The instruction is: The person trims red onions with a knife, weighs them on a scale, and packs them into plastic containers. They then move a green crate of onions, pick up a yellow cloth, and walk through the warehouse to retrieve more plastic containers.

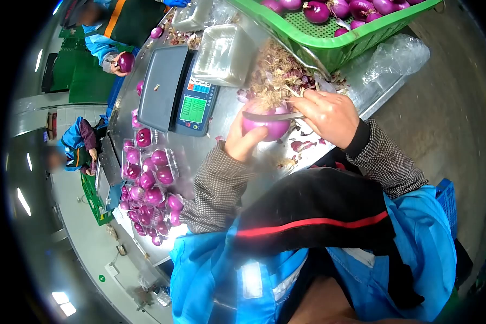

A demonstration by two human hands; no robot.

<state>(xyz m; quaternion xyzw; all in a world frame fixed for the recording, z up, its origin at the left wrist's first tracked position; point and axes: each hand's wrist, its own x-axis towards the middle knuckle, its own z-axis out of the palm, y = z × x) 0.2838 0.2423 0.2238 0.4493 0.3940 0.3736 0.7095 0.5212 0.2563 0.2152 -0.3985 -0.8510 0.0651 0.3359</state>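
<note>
Purple onion [277,129] — grasped by left hand [244,139]; knife [272,116] clenched in right hand [328,117] — skid across rounded side could cut left hand.

Crate [329,49] cropped, knife [270,116] part hidden
Right hand [328,114] covers the handle; top edge cuts the crate; scale [167,89] digits too small

A grey scale [164,89] with a lit green screen [193,109] sits on the metal desk [229,102], 1 stack of clear plastic tubs [224,56] by its keypad. A crumpled clear bag [399,58] lies at the desk's edge. Beyond are 2 people [127,24], a green crate [96,198] and ceiling lights [24,201].
</note>
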